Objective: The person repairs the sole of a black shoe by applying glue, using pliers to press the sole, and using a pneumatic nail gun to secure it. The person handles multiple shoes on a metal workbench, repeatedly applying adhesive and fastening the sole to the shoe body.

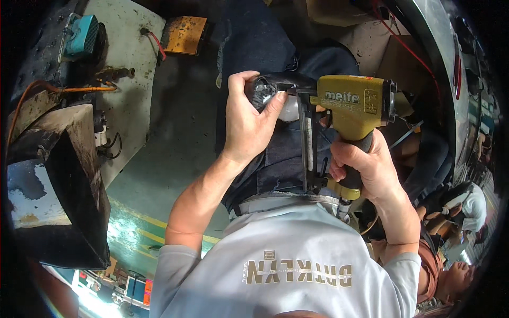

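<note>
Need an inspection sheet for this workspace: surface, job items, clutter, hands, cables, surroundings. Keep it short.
Surface: no bench seen under the hands; work is held above the blue jeans.
Job items: dark piece with a pale patch; olive fastener gun, its front end by the piece, contact unclear.
Clutter: orange plate at upper left; cardboard at upper right.
Hands: left hand grips the dark piece; right hand is wrapped around the gun's handle.
Cables: orange cable at left; red cable at upper right.
Surroundings: pale panel with dark stains at left; green floor; other people at lower right.
</note>
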`<state>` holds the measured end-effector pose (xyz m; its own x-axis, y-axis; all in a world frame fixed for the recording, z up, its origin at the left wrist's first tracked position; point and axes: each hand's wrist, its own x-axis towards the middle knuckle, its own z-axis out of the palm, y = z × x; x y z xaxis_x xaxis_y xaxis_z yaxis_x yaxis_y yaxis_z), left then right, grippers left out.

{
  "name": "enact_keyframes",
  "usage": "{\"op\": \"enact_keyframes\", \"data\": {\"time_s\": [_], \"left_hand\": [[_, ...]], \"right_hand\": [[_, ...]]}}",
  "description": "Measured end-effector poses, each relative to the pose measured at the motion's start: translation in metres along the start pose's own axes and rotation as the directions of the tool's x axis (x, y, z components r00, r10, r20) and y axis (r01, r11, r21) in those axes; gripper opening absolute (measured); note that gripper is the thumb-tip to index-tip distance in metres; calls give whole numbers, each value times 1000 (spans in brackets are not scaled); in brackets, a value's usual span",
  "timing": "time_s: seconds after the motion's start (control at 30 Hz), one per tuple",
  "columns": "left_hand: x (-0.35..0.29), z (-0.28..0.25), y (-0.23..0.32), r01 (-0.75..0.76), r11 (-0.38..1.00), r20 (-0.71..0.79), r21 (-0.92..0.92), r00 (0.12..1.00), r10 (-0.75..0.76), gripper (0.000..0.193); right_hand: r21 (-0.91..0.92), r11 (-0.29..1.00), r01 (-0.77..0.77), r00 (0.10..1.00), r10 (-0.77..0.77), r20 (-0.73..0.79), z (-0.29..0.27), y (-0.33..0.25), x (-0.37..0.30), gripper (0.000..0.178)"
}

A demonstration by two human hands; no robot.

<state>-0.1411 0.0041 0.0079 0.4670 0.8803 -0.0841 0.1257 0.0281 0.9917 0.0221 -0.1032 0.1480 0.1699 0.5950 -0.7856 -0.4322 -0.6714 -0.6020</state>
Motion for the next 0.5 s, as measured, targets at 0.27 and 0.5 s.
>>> {"op": "enact_keyframes", "data": {"time_s": [0.27,0.5], "left_hand": [[-1,4,-3,-62,998,-16,32,998,63,44],[0,-11,-10,53,996,-29,-70,998,-55,46]], "right_hand": [[-53,998,41,999,-42,-19,8,-2,-4,16],[-276,945,174,897,-268,-351,-20,-23,-49,57]]}}
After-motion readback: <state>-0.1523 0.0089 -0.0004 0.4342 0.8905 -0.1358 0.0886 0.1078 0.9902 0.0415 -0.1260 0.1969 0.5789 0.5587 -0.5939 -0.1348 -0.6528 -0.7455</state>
